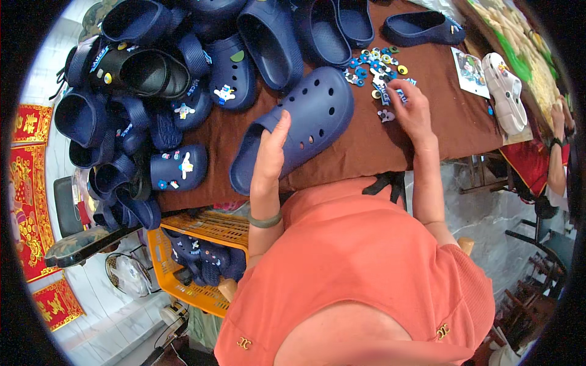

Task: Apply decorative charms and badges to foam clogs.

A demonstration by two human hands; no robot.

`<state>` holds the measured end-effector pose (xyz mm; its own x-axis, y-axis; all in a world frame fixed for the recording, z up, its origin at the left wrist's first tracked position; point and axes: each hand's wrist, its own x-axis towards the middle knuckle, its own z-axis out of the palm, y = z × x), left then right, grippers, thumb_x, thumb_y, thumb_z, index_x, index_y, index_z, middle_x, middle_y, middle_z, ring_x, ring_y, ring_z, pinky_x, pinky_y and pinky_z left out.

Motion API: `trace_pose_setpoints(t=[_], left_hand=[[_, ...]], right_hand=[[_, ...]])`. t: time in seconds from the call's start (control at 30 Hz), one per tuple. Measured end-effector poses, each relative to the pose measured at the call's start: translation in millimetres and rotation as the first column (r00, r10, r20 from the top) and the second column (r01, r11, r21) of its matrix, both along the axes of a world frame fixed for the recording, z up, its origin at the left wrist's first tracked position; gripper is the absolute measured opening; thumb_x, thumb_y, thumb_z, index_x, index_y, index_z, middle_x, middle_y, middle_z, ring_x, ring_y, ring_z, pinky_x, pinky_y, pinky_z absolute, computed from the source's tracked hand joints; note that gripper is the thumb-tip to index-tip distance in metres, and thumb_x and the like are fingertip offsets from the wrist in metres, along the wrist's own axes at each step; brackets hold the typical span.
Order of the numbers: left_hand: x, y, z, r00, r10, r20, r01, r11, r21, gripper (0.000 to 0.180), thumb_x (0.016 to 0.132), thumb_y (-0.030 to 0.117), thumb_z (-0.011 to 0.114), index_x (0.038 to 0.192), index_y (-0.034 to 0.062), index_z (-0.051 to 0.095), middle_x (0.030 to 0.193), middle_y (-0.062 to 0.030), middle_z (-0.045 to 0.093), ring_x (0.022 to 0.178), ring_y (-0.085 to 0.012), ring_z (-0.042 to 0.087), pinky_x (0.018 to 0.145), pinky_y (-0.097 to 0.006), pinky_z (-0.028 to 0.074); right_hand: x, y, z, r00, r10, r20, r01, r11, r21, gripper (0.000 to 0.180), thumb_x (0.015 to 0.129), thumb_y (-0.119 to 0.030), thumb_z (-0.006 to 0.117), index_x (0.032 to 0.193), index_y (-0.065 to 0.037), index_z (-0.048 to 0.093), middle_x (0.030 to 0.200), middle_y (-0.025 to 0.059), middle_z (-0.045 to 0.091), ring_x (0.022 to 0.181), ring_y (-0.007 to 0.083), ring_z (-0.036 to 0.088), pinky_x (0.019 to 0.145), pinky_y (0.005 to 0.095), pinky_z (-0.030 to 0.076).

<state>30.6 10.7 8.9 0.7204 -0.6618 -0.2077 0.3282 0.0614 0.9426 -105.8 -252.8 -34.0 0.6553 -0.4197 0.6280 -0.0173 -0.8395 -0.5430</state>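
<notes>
A navy blue clog (317, 107) with round holes in its upper lies tilted before me on the brown cloth (458, 131). My left hand (268, 155) is closed on its side, thumb up along the upper and the other fingers mostly hidden inside the opening. To the right, my right hand (414, 110) reaches to the edge of a pile of small shoe charms (371, 61) in blue, white and yellow. Its thumb and forefinger are pinched on a blue lettered charm (401, 96). A small grey charm (385, 115) lies just left of that hand.
Many navy clogs crowd the table's left and far side, some decorated, like one clog (178, 168). A white clog (504, 91) and a picture card (470, 72) are at the right. Below stands a yellow crate (201, 229) of clogs. Another person's hand (558, 119) shows far right.
</notes>
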Motion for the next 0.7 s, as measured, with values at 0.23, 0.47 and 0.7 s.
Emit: trace_pose_setpoints(t=[0.23,0.47,0.7], left_hand=[[1,-11,-12,0.997,-0.081,0.008,0.079,0.99,0.117,0.049,0.1,0.041,0.049,0.116,-0.0038,0.062,0.106,-0.0096,0.067,0.091,-0.0139,0.063,0.079,-0.028,0.05],[1,-17,-13,0.995,-0.096,0.032,0.094,0.993,0.068,0.048,0.099,0.04,0.05,0.119,-0.0035,0.061,0.111,-0.0109,0.066,0.096,-0.0163,0.064,0.085,-0.03,0.051],[4,-16,-28,0.991,-0.081,0.105,0.069,0.991,0.114,0.055,0.098,0.044,0.049,0.115,-0.0064,0.064,0.107,-0.0128,0.068,0.099,-0.0183,0.064,0.088,-0.032,0.048]], right_hand=[[-34,-17,18,0.911,0.11,-0.397,-0.006,0.967,0.255,0.023,0.082,-0.019,0.073,0.095,-0.002,0.063,0.087,0.0136,0.063,0.078,0.0305,0.062,0.07,0.038,0.049],[-35,-1,22,0.802,0.126,-0.584,-0.147,0.989,0.012,0.029,0.076,-0.016,0.073,0.096,-0.003,0.057,0.096,0.0137,0.055,0.093,0.0344,0.056,0.079,0.0427,0.046],[-36,-5,18,0.783,0.163,-0.6,-0.187,0.982,0.022,0.025,0.079,-0.014,0.071,0.098,-0.005,0.058,0.098,0.0132,0.057,0.093,0.0368,0.057,0.081,0.0458,0.047]])
